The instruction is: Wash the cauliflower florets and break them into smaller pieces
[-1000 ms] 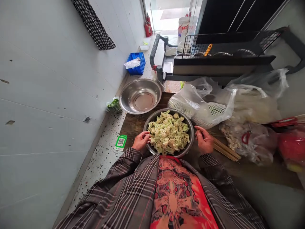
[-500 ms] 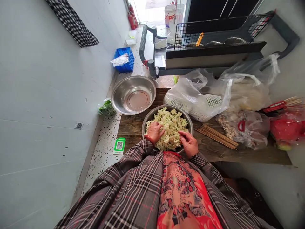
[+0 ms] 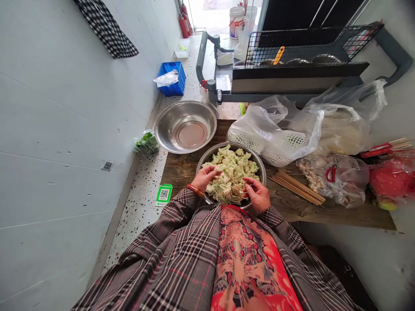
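Observation:
A steel bowl (image 3: 263, 172) full of cauliflower florets (image 3: 231, 172) stands at the front edge of the wooden table. At the bowl's left side, my left hand (image 3: 205, 178), with a red bangle at the wrist, has its thumb and fingers closed on a pale floret. My right hand (image 3: 257, 194) is over the right rim, its thumb and fingertips pinched together; what they hold is too small to make out. Thin wooden skewers (image 3: 296, 187) lie in a bundle to the right of the bowl.
Behind at left stands a larger steel basin (image 3: 185, 127). Plastic bags (image 3: 275, 129) fill the table's back right, with a bag of pale pieces (image 3: 333, 177) and a red bag (image 3: 392, 177) farther right. A green code card (image 3: 164, 194) lies left.
My left hand has drawn back left from over the florets and now pinches a floret. My right hand has barely moved. The whole view has shifted slightly.

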Tool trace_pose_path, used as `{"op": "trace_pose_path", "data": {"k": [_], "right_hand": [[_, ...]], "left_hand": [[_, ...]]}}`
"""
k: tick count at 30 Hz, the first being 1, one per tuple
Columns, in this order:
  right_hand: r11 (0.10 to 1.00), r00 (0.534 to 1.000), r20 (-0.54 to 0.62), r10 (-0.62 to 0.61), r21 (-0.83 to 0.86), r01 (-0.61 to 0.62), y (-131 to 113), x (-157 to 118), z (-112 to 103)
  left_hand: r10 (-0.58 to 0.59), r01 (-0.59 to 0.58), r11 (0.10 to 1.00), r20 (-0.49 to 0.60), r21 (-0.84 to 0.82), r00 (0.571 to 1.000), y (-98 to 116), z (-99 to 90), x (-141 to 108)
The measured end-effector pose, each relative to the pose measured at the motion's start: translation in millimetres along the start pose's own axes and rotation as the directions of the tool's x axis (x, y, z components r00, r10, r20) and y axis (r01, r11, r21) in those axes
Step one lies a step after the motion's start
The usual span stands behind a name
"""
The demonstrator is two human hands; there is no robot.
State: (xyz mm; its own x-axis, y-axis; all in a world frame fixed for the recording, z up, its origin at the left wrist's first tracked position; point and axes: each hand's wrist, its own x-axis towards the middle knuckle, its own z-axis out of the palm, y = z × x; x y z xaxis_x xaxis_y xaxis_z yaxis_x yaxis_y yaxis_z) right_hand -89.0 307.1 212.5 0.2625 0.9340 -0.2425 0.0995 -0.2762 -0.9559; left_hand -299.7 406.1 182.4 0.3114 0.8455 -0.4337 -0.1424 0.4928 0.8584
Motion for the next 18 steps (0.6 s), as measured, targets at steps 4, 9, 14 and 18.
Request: {"op": "trace_pose_path", "data": {"k": [4, 9, 14, 18], "right_hand": [[0.999, 0.998, 0.032, -0.045, -0.023, 0.046, -6.3, 0.9, 1.5], [0.996, 0.997, 0.04, -0.069, -0.05, 0.071, -9.6, 1.0, 1.5], [0.998, 0.999, 0.028, -0.037, -0.046, 0.038, -4.7, -3.7, 2.4], [0.999, 0.999, 0.022, -0.024, -0.044, 0.025, -1.6, -9.4, 4.6]], "left_hand": [[-0.115, 0.139, 0.966, 0.119, -0.22, 0.986, 12.8, 4.1, -18.3], [-0.027, 0.024, 0.998, -0.06, -0.052, 0.998, 5.1, 2.5, -12.0], [0.248, -0.175, 0.901, -0.142, 0.398, 0.958, -2.6, -3.9, 13.1], [0.383, -0.275, 0.62, 0.022, 0.735, 0.923, -11.3, -8.6, 21.3]]}}
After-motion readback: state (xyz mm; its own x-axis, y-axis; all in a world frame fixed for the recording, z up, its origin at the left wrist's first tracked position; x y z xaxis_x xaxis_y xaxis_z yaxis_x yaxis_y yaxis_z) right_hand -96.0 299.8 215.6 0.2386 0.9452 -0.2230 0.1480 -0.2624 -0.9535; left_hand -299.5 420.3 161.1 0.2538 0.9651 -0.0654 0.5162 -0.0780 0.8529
